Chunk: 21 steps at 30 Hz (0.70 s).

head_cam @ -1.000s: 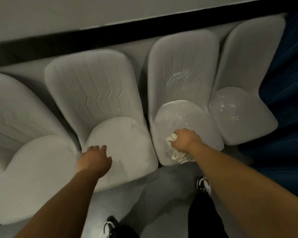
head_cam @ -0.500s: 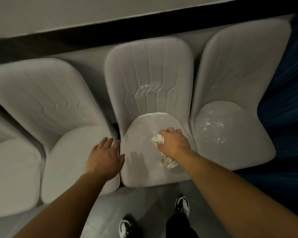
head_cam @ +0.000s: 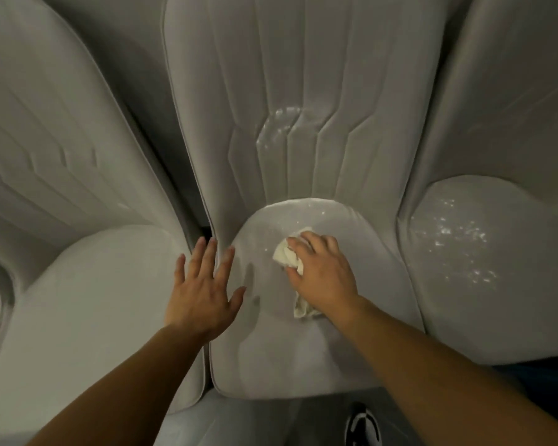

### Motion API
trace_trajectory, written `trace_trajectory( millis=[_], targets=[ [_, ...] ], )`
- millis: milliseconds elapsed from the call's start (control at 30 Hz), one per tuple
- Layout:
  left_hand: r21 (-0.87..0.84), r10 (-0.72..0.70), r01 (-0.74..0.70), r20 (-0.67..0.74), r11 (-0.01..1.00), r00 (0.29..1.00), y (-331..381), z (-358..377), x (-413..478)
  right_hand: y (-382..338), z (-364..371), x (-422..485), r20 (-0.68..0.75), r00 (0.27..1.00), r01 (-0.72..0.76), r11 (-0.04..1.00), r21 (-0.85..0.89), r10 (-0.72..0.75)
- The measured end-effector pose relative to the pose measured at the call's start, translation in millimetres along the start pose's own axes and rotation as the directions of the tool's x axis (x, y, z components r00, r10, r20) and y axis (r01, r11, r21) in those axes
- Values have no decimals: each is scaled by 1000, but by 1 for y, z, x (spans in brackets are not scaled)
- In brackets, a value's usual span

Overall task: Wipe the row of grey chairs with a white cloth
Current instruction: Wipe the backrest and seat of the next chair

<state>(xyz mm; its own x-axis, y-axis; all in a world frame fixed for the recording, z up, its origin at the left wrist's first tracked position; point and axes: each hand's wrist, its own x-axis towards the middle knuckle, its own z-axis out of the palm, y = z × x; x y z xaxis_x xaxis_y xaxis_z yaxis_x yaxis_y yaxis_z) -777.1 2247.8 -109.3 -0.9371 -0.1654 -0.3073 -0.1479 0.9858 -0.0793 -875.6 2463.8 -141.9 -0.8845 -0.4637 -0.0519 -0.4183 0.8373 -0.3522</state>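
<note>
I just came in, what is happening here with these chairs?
A person is wiping grey chairs. The right hand grips a crumpled white cloth and presses it on the seat of the middle chair. The left hand, fingers spread, lies over the gap between that seat and the left chair. The right chair shows shiny specks on its seat.

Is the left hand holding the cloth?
No, the right hand grips the cloth on the middle seat, while the left hand is open with fingers spread.
</note>
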Motion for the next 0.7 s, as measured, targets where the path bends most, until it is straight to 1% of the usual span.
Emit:
trace_trajectory(
  millis=[100,167,300,433,500,700],
  targets=[
    [-17,8,-8,20,1000,1000,0,42,21,4,35,29,-20,998,66,997,-29,-67],
    [-47,30,-30,5,998,1000,2,65,33,5,55,45,-13,995,102,994,-38,-103],
    [-81,5,-8,-39,997,999,-6,104,55,11,89,63,-82,990,107,993,-51,-111],
    [-79,70,-79,-107,994,992,-14,124,62,22,103,77,-173,971,155,985,-74,-166],
    [-97,69,-83,-139,992,988,-16,125,62,27,102,88,-191,962,182,979,-93,-197],
    [-125,74,-102,-211,987,975,-22,131,64,35,94,123,-266,959,92,995,-21,-95]
  ],
)
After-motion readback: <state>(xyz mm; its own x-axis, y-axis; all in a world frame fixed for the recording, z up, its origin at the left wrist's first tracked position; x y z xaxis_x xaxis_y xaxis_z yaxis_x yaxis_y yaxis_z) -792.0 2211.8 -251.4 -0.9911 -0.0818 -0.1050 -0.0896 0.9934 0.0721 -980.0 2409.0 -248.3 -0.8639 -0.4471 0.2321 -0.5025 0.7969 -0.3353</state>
